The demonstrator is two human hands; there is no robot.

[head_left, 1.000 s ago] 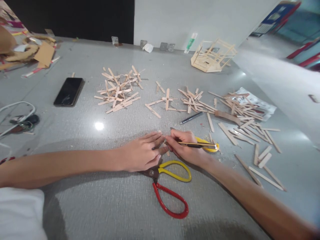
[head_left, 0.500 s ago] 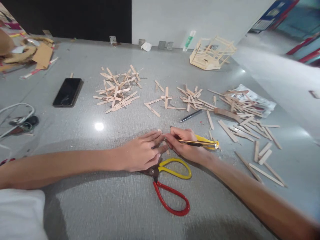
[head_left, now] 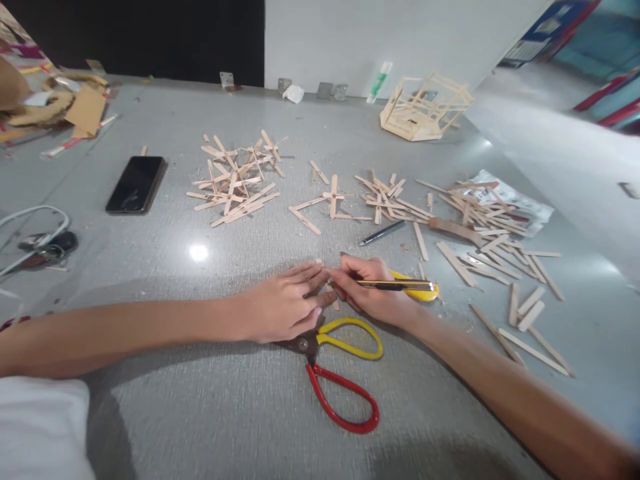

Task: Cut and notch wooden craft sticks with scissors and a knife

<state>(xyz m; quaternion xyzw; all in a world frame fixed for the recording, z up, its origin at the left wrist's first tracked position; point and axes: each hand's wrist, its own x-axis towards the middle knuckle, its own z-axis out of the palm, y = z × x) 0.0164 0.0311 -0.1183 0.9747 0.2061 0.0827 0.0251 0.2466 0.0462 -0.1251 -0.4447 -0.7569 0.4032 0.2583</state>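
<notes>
My right hand (head_left: 367,287) is closed around a slim utility knife (head_left: 395,285), its tip hidden at my fingertips. My left hand (head_left: 293,303) presses down beside it, fingers close together over a small wooden stick (head_left: 334,299) that is mostly covered. Scissors with one yellow and one red handle (head_left: 345,403) lie partly beneath my left hand. Just beyond the knife is a yellow object (head_left: 423,293), partly hidden by it. A pen (head_left: 383,233) rests on the table past my right hand.
Stick pieces lie in a left pile (head_left: 233,183), a middle pile (head_left: 383,200) and a right pile (head_left: 490,220). A wooden stick frame (head_left: 425,110) stands at the back right. A phone (head_left: 136,185) and a cable (head_left: 45,208) are on the left.
The knife in my right hand has turned slightly, showing a different side of its body. My left hand has stayed in place.
</notes>
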